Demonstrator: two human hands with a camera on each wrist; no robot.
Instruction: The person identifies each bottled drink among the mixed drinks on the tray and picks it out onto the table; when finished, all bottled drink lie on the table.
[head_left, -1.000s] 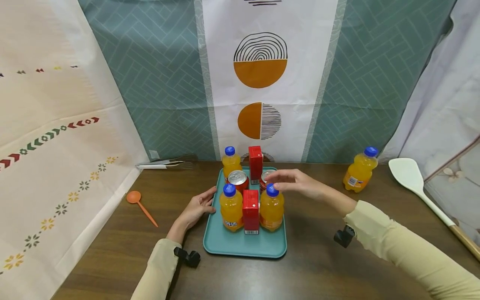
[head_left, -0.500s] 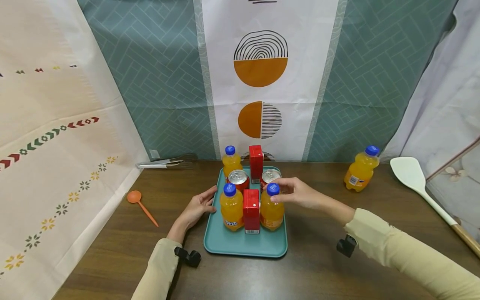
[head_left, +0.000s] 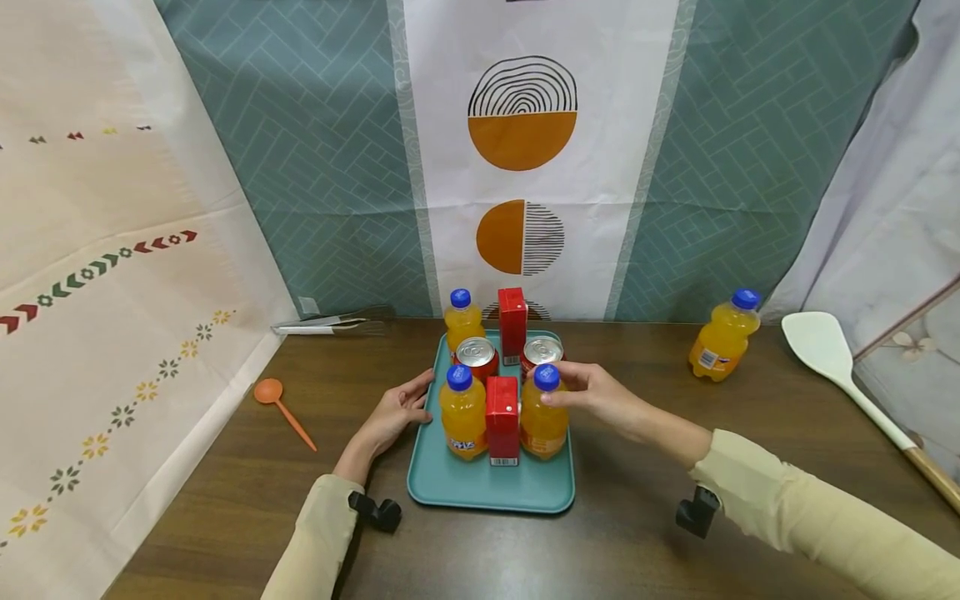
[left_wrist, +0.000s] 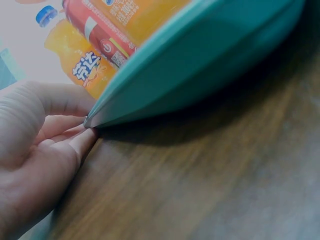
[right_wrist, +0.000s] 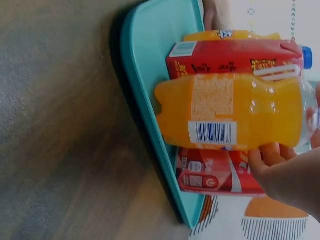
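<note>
In the head view a teal tray point(head_left: 491, 493) bears orange soda bottles with blue caps, red drink cartons and red cans. My left hand point(head_left: 393, 415) pinches the tray's left rim, thumb over the edge and fingers against its underside in the left wrist view. My right hand point(head_left: 602, 400) grips the upper part of the front right soda bottle point(head_left: 543, 427), which stands upright on the tray. Beside that bottle are the front carton point(head_left: 502, 423) and the front left bottle point(head_left: 462, 423). Behind stand two cans, the left can point(head_left: 477, 357) and the right can point(head_left: 543, 348).
At the tray's back are another bottle point(head_left: 462, 323) and a carton point(head_left: 513, 327). One more soda bottle point(head_left: 723, 337) stands far right, near a white spatula point(head_left: 821, 346) with a wooden handle. An orange spoon point(head_left: 281, 404) and metal tongs point(head_left: 315, 325) lie left. Patterned cloths hang behind.
My right hand has come down from above the front right bottle's cap and taken hold of its upper part, uncovering the can behind. The left hand stays at the tray's rim.
</note>
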